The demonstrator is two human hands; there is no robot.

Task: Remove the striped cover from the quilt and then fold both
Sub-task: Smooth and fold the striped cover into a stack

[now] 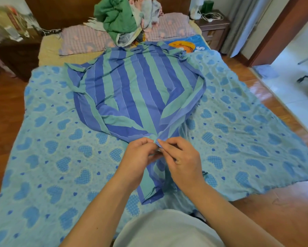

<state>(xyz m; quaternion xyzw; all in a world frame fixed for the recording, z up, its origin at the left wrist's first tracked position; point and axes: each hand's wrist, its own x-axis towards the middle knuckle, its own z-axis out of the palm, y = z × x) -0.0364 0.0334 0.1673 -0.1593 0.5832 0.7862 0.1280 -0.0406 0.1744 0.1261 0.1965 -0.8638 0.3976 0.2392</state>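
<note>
- Striped cover (132, 90): blue and green stripes, lay spread and rumpled on the middle of the quilt, its side edges folded inward; its near end was gathered to a narrow point at the hands, with a strip hanging below them toward the person.
- Quilt (51, 157): light blue with darker blue hearts, lay flat under the striped cover and over most of the bed, one corner trailing off the bed's right side onto the floor.
- Left hand (139, 157): at the near end of the striped cover, fingers curled, pinching the gathered cloth.
- Right hand (181, 161): just right of the left hand and touching it, fingers curled, pinching the same gathered point of the cover.
- Pillows (83, 40): two, pink checked, beyond the far end of the striped cover, at the head of the bed.
- Pile of clothes (117, 18): green and pale garments heaped between the pillows, just past the cover's far edge.
- Nightstand (213, 27): wooden, well beyond the cover's far right corner, carrying a white cable.
- Floor (283, 211): reddish wood, right of the quilt.
</note>
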